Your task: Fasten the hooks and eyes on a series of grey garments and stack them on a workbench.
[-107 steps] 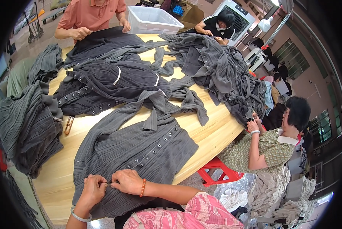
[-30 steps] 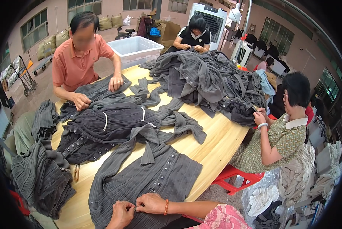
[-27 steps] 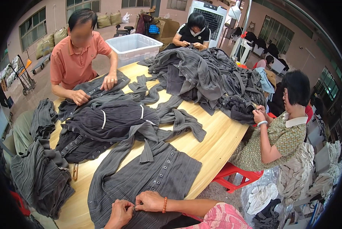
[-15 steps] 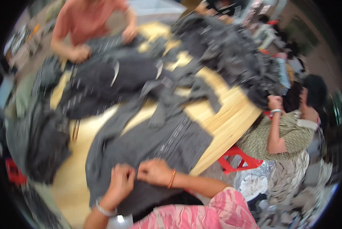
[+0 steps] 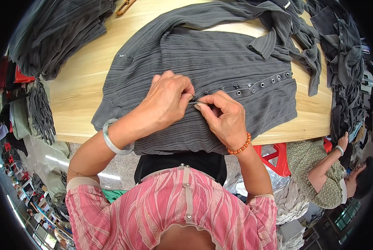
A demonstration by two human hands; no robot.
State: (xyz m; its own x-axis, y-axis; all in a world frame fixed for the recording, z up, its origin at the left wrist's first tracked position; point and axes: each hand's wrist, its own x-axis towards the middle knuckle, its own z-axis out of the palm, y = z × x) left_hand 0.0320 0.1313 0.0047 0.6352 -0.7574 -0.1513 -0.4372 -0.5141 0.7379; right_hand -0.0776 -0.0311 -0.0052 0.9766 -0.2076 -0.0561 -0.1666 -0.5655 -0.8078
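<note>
A dark grey ribbed garment lies flat on the pale wooden table, its front placket with a row of metal eyelets and hooks running right. My left hand and my right hand meet at the placket, both pinching the fabric at a small metal fastener between the fingertips. A pale bangle is on my left wrist and an orange bead bracelet on my right.
A pile of grey garments lies at the table's upper left, more dark garments at the right edge. A seated person in a patterned top is at the lower right beside a red stool.
The view has dropped from the whole table to close over my hands. Both hands stay together on the garment's placket.
</note>
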